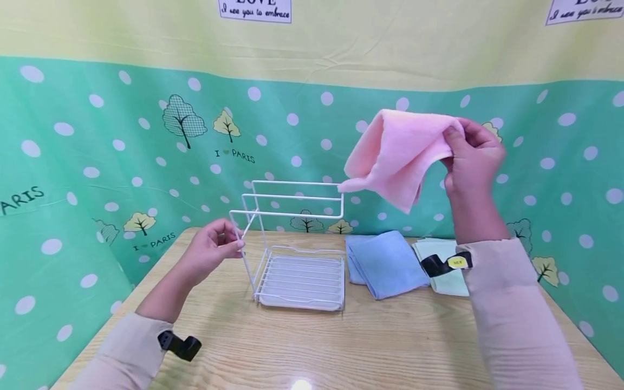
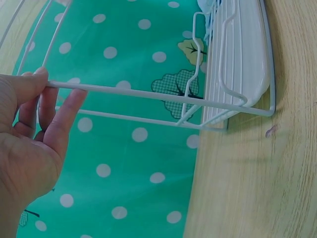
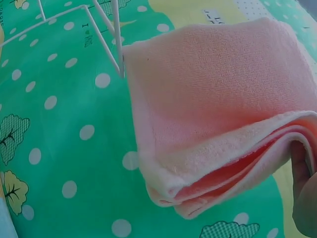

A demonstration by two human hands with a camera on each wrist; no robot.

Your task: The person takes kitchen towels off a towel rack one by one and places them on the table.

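Observation:
A white wire rack [image 1: 292, 215] stands upright on the table, with three bars at its top and a slatted white tray [image 1: 302, 279] at its base. My left hand [image 1: 209, 252] pinches the rack's left upright between thumb and fingers, as the left wrist view also shows. Up at the right, my right hand [image 1: 475, 157] grips one edge of a folded pink towel [image 1: 404, 151]. The towel hangs in the air, its lower left corner right at the far end of the rack's rear top bar. In the right wrist view its folded layers [image 3: 223, 94] droop from the fingers.
A folded blue towel [image 1: 387, 265] lies on the table just right of the rack. Beside it is a pale green towel [image 1: 446, 271], partly behind my right wrist. A green dotted curtain [image 1: 161, 173] hangs behind the wooden table [image 1: 273, 346] and along its left side.

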